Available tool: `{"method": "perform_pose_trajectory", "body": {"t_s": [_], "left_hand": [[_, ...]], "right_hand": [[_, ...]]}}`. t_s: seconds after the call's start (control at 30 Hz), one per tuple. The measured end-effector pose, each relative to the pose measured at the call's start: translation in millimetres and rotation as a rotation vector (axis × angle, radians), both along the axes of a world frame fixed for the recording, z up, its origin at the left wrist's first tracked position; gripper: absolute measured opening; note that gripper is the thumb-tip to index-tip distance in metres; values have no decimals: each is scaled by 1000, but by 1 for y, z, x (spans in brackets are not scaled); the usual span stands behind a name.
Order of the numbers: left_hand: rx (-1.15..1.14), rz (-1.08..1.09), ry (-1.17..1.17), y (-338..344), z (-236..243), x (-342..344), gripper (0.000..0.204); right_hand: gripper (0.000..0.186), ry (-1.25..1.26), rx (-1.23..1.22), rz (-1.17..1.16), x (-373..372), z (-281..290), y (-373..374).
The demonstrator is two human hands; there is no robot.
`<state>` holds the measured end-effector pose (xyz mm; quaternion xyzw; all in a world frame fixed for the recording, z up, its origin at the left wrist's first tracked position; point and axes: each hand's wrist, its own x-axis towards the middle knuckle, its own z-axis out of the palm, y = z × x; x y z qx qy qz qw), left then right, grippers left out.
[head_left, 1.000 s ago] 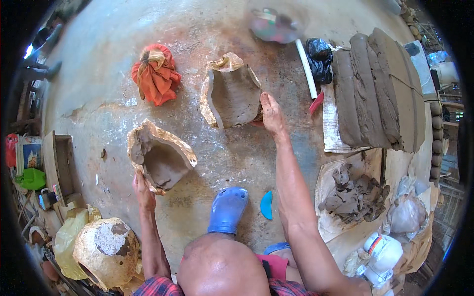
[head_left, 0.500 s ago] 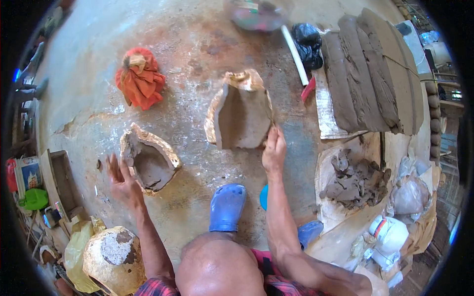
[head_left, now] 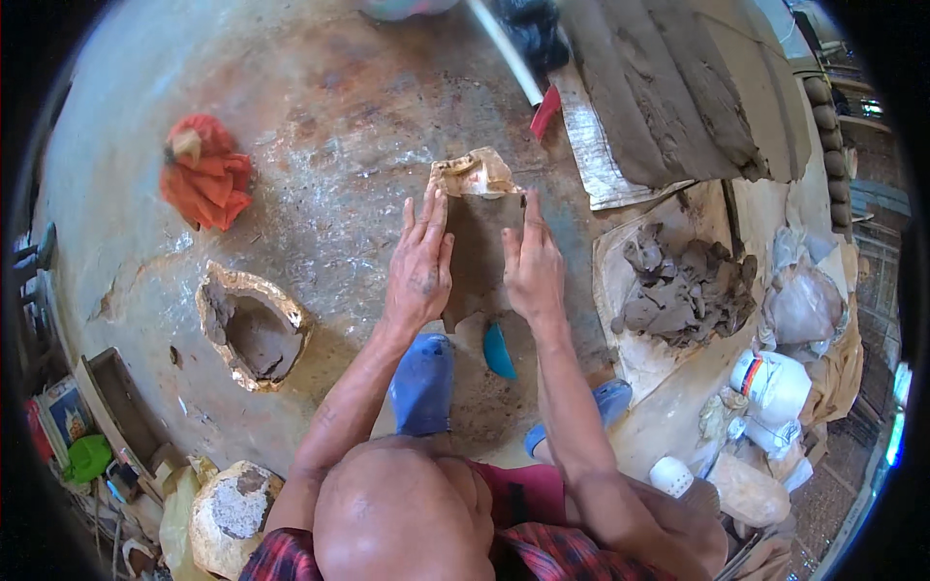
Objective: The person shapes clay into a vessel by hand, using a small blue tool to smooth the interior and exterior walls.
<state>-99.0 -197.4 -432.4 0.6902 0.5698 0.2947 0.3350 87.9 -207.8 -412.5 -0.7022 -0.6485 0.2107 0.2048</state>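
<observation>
A plaster mould piece (head_left: 475, 172), lined with grey-brown clay (head_left: 477, 228), is in front of me. My left hand (head_left: 421, 261) lies along its left edge, fingers nearly straight and thumb toward the clay. My right hand (head_left: 535, 266) holds the right edge, index finger pointing away and thumb on the inner side. Between them the hands grip the mould and hide both its side rims. To the left, apart from my hands, a second clay-lined mould piece (head_left: 302, 315) rests on the floor. Just below the near end of the held mould is a teal half-round piece (head_left: 499, 351).
An orange-red cloth bundle (head_left: 203, 174) sits at far left. Dark clay slabs (head_left: 668, 97) and a heap of clay scraps (head_left: 683, 290) lie on the right. A white pipe (head_left: 506, 53) and black plastic (head_left: 531, 34) are at the back. A blue clog (head_left: 422, 382) stands near my forearms.
My left hand has moved from beside the left mould piece to the held mould's left edge. The held mould now sits lower relative to the cloth bundle, and the view has shifted.
</observation>
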Motion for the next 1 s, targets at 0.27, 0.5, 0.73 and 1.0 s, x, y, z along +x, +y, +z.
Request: {"method": "perform_pose_trajectory", "body": {"t_s": [0.27, 0.5, 0.73, 1.0], "left_hand": [[-94, 46, -120, 2, 4, 7, 58], [-496, 225, -723, 8, -35, -8, 59], [-594, 308, -761, 4, -42, -18, 53], [-492, 292, -707, -2, -32, -12, 54]], "right_hand": [[74, -120, 130, 47, 12, 14, 14], [81, 594, 529, 223, -61, -20, 57], [78, 674, 611, 211, -75, -63, 71], [76, 643, 708, 188, -82, -41, 66]]}}
